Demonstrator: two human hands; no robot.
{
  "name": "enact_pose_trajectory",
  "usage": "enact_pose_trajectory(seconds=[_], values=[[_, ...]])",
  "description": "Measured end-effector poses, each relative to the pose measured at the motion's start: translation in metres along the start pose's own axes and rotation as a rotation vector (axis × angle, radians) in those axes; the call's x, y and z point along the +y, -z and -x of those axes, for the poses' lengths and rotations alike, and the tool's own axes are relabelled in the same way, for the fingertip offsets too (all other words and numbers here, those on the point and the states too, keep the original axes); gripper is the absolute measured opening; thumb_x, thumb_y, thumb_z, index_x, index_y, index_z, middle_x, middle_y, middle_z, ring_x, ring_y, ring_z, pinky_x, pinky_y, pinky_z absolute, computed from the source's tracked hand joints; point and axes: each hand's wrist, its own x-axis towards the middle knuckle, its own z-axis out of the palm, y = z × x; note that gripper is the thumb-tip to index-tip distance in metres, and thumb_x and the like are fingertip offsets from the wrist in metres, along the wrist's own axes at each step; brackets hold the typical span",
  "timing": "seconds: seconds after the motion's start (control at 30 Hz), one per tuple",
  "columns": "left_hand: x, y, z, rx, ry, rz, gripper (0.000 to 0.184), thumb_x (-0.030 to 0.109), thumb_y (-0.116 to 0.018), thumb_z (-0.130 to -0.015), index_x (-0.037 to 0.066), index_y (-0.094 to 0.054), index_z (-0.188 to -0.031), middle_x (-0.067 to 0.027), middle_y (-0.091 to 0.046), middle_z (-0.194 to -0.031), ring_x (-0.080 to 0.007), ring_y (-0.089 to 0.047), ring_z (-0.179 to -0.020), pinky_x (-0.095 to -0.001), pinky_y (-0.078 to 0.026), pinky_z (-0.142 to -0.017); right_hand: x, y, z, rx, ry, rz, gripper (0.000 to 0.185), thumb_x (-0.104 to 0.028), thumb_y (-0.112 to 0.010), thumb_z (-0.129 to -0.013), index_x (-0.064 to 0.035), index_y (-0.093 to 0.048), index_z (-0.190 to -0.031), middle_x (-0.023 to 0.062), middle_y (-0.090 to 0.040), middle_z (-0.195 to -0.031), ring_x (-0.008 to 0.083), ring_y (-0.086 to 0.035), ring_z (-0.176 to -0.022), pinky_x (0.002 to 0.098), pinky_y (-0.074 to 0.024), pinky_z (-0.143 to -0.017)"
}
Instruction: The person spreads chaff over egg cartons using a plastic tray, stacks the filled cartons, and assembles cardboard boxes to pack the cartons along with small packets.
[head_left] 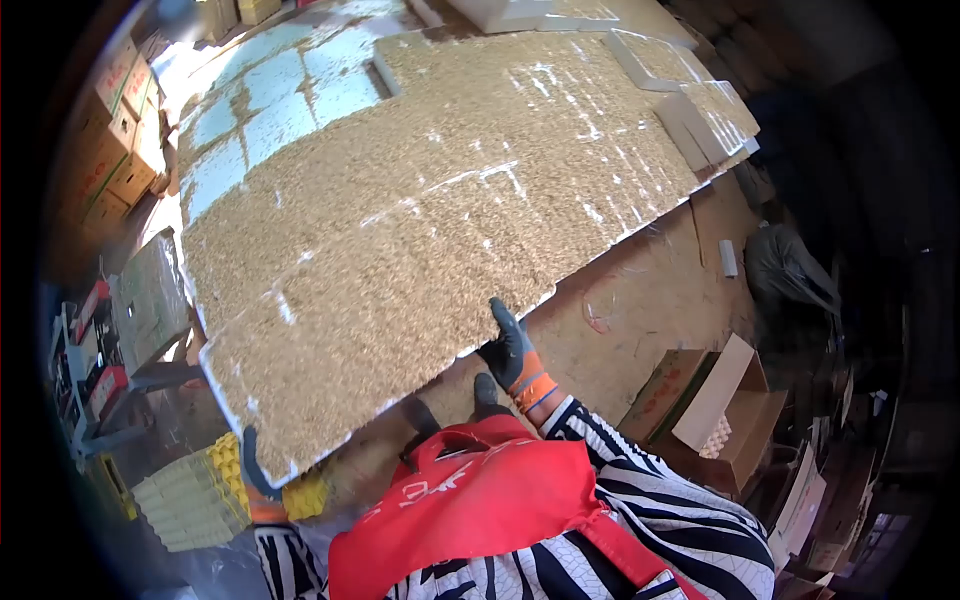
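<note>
While the left hand (258, 468) grips a corner of the chaff-covered board (222, 397) beyond the red apron (470, 500), the right hand (512, 355) clasps the board's near edge. Uneven tilting could spill chaff (400, 290) toward the apron.

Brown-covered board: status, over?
Left hand gripping near corner. Right hand gripping near edge. Board brown-covered, white patches showing. Yellow trays beside left hand.

Open air over husk-covered slab (400, 250); pale block (690, 130) obstructs far right. Floor (640, 285) gap passable, open carton (735, 425) beyond. Yellow trays (312, 496) crowd left hand (258, 468).
</note>
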Motion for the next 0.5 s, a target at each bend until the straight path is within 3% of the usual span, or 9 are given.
enact_pose_trajectory(seconds=[0.1, 0.17, 0.27, 0.3, 0.37, 0.4, 0.47, 0.5], values=[[0.005, -0.034, 0.031, -0.112, -0.122, -0.140, 0.055, 0.036, -0.044, -0.098, 0.005, -0.036, -0.141, -0.0147, -0.046, -0.139, -0.0280, -0.050, -0.121, -0.0412, -0.042, -0.102, -0.045, -0.021, 0.021, 0.082, 0.124, 0.165, 0.056, -0.022, -0.067, -0.088, -0.0166, -0.039, -0.137, 0.0038, -0.047, -0.132, 0.0236, -0.052, -0.117, 0.0447, -0.0479, -0.093], [-0.018, -0.050, 0.025, -0.048, -0.291, -0.145, 0.054, 0.032, -0.045, -0.098, 0.003, -0.033, -0.142, -0.0152, -0.045, -0.139, -0.0271, -0.049, -0.121, -0.0398, -0.043, -0.101, -0.081, -0.013, 0.017, 0.079, 0.149, 0.183, 0.056, -0.022, -0.067, -0.088, -0.0172, -0.040, -0.136, 0.0027, -0.045, -0.134, 0.0222, -0.052, -0.117, 0.0429, -0.0476, -0.093], [-0.040, -0.119, 0.010, -0.115, -0.296, -0.151, 0.052, 0.029, -0.045, -0.099, 0.001, -0.033, -0.141, -0.0146, -0.046, -0.136, -0.0249, -0.049, -0.120, -0.0383, -0.043, -0.099, -0.142, 0.030, -0.001, -0.012, 0.549, 0.708, 0.050, -0.026, -0.066, -0.088, -0.0158, -0.046, -0.133, 0.0042, -0.048, -0.131, 0.0219, -0.053, -0.115, 0.0411, -0.0483, -0.091], [-0.046, -0.163, 0.006, -0.160, -0.257, -0.156, 0.051, 0.028, -0.045, -0.099, 0.001, -0.033, -0.140, -0.0142, -0.046, -0.135, -0.0240, -0.050, -0.119, -0.0379, -0.043, -0.099, -0.174, 0.036, -0.006, -0.036, 0.573, 0.724, 0.057, -0.018, -0.067, -0.084, -0.0138, -0.042, -0.136, 0.0060, -0.045, -0.135, 0.0233, -0.050, -0.119, 0.0405, -0.0454, -0.095], [-0.069, -0.239, -0.013, -0.167, -0.148, -0.024, 0.049, 0.027, -0.043, -0.100, -0.002, -0.034, -0.139, -0.0141, -0.046, -0.133, -0.0215, -0.050, -0.116, -0.0357, -0.043, -0.098, -0.244, 0.047, -0.014, -0.043, 0.357, 0.458, 0.074, -0.002, -0.069, -0.078, -0.0099, -0.034, -0.142, 0.0096, -0.040, -0.142, 0.0260, -0.044, -0.127, 0.0394, -0.0396, -0.103], [-0.085, -0.284, -0.018, -0.194, -0.220, -0.127, 0.048, 0.026, -0.043, -0.100, -0.002, -0.034, -0.138, -0.0140, -0.047, -0.132, -0.0215, -0.051, -0.115, -0.0353, -0.043, -0.097, -0.279, 0.058, -0.020, -0.019, 0.230, 0.286, 0.082, 0.006, -0.070, -0.074, -0.0080, -0.030, -0.145, 0.0115, -0.038, -0.145, 0.0274, -0.041, -0.130, 0.0388, -0.0367, -0.107], [-0.123, -0.367, -0.029, -0.186, -0.400, -0.473, 0.047, 0.026, -0.043, -0.100, -0.003, -0.037, -0.136, -0.0136, -0.051, -0.129, -0.0214, -0.052, -0.114, -0.0346, -0.043, -0.097, -0.353, 0.087, -0.039, 0.053, 0.022, -0.101, 0.063, -0.010, -0.064, -0.088, -0.0140, -0.035, -0.143, 0.0102, -0.038, -0.145, 0.0293, -0.042, -0.129, 0.0481, -0.0403, -0.103], [-0.150, -0.367, -0.062, -0.211, -0.311, -0.375, 0.051, 0.028, -0.047, -0.098, 0.002, -0.036, -0.140, -0.0125, -0.049, -0.134, -0.0230, -0.050, -0.119, -0.0337, -0.043, -0.100, -0.380, 0.126, -0.066, 0.043, 0.134, 0.021, 0.053, -0.027, -0.059, -0.092, -0.0136, -0.039, -0.140, 0.0101, -0.044, -0.141, 0.0284, -0.046, -0.126, 0.0479, -0.0416, -0.102]])
